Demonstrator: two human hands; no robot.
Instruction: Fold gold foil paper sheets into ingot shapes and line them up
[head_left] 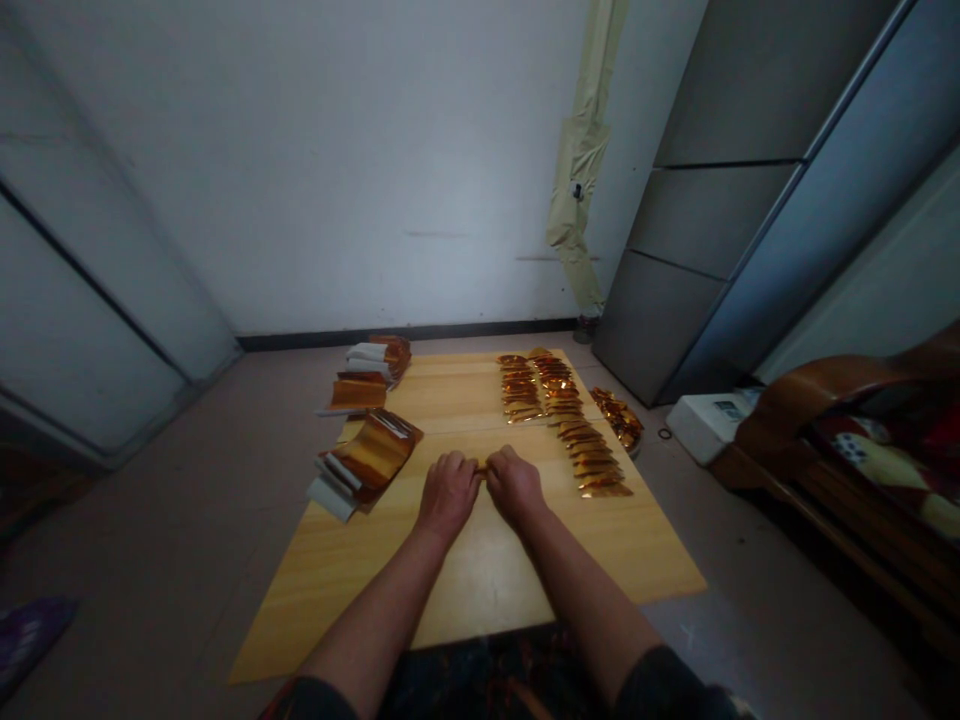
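Gold foil strip (481,467), at centre frame above the tabletop (465,590), is pinched between the clenched fingers (463,470) of left hand (448,493) and right hand (514,487). Judged light, thin, easily creased; hold by edges.

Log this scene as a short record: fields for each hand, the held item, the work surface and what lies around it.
left hand: pinching the held item from the left
right hand: pinching it from the right
held item: small gold foil piece
surface: light wooden board
on board: rows of folded gold foil pieces; gold-and-white foil bundles
beside board: heap of gold foil
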